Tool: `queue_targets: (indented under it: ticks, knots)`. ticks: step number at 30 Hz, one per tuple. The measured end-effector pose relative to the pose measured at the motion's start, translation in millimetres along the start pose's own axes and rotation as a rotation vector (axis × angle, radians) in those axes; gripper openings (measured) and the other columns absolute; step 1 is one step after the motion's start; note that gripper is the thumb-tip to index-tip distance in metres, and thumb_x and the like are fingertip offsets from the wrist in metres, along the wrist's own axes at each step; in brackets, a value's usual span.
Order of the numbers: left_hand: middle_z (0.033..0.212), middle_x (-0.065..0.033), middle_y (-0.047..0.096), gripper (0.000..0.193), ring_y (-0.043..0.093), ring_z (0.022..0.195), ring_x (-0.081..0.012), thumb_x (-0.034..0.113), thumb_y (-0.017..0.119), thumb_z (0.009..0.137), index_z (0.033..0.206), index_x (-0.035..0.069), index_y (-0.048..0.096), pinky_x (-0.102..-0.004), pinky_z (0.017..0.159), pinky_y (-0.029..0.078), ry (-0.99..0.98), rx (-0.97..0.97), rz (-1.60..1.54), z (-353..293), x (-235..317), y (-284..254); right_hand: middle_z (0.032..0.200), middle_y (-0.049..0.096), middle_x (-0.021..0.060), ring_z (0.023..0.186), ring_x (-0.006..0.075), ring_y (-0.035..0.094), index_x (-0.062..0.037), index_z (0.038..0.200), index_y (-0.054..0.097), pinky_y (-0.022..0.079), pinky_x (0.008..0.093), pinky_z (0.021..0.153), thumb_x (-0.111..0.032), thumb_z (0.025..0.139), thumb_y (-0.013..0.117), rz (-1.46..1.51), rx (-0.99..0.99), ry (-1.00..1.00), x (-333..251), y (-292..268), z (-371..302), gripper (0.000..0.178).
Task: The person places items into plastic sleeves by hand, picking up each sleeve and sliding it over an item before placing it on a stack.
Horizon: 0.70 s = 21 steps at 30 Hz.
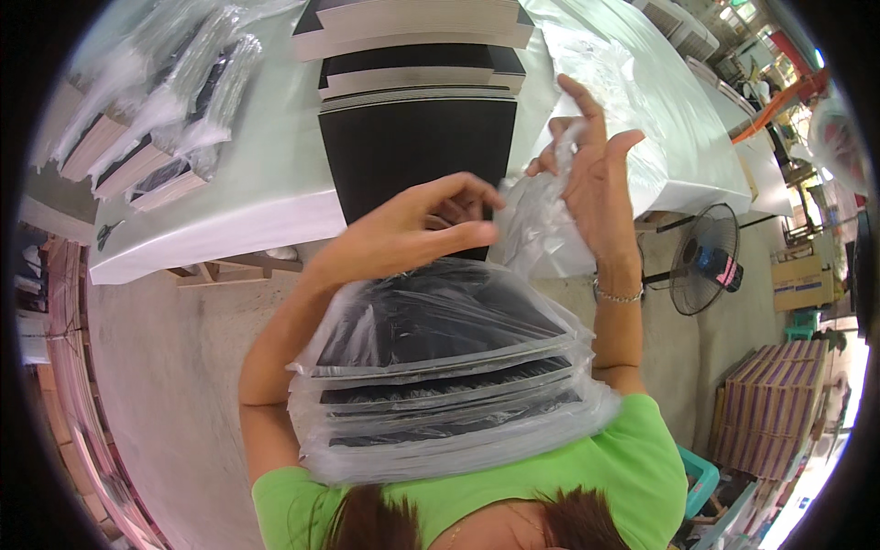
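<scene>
My left hand is raised over the near end of a black-covered stack. Its fingers are half curled, the thumb stands apart, and I see nothing in its grasp. On the right, my right hand has a crumpled clear plastic bag caught between its bent fingers, while the index finger and thumb point outward. The bag hangs down beside the black stack, which looks like thick books or blocks with black covers and pale edges. Against my chest lie several black pieces wrapped in clear plastic.
The stack stands on a table with a pale cover. Plastic-wrapped black books lie at the left, near small scissors. More clear plastic spreads on the right. A black fan and a striped box stand beyond.
</scene>
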<state>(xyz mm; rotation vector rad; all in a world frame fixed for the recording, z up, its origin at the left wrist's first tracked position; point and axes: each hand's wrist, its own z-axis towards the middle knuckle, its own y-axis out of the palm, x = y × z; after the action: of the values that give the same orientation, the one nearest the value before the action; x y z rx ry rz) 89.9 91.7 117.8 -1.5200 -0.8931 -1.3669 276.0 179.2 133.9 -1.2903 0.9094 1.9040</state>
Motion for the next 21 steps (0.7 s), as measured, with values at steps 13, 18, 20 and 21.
queue_targets:
  ticks: [13, 18, 20, 21]
  knots:
    - [0.071, -0.0005, 0.053, 0.025, 0.047, 0.068, -0.0077, 0.024, 0.061, 0.084, 0.086, 0.0, 0.057, -0.0212, 0.063, 0.039, -0.043, 0.269, -0.024, -6, -17, 0, 0.108, 0.038, 0.0051, 0.092, 0.0123, 0.035, -0.009, 0.137, 0.025, 0.028, 0.0252, 0.089, -0.075, 0.078, 0.009, -0.094, -0.049, -0.022, 39, 2, 7, 0.09]
    - [0.078, -0.0056, 0.054, 0.031, 0.052, 0.077, -0.0145, 0.028, 0.06, 0.083, 0.096, 0.0, 0.055, -0.0252, 0.073, 0.04, 0.248, 0.6, 0.378, 0, 5, 15, 0.116, 0.034, 0.0062, 0.101, 0.0143, 0.033, -0.0105, 0.138, 0.023, 0.023, 0.027, 0.096, -0.074, 0.079, 0.008, -0.174, -0.098, -0.044, 43, 15, 2, 0.088]
    - [0.082, -0.0077, 0.056, 0.031, 0.052, 0.079, -0.0164, 0.025, 0.062, 0.08, 0.097, 0.0, 0.055, -0.026, 0.075, 0.04, 0.358, 0.678, 0.661, 4, 10, 22, 0.118, 0.032, 0.0063, 0.102, 0.0148, 0.033, -0.0113, 0.139, 0.022, 0.022, 0.0274, 0.096, -0.074, 0.079, 0.008, -0.2, -0.136, -0.057, 46, 16, 2, 0.088]
    - [0.082, -0.009, 0.056, 0.031, 0.053, 0.079, -0.0176, 0.023, 0.063, 0.079, 0.098, 0.0, 0.055, -0.0269, 0.075, 0.041, 0.377, 0.705, 0.77, 6, 12, 24, 0.119, 0.031, 0.0064, 0.103, 0.015, 0.033, -0.0115, 0.139, 0.021, 0.022, 0.0277, 0.097, -0.074, 0.079, 0.008, -0.188, -0.151, -0.031, 46, 18, 0, 0.088]
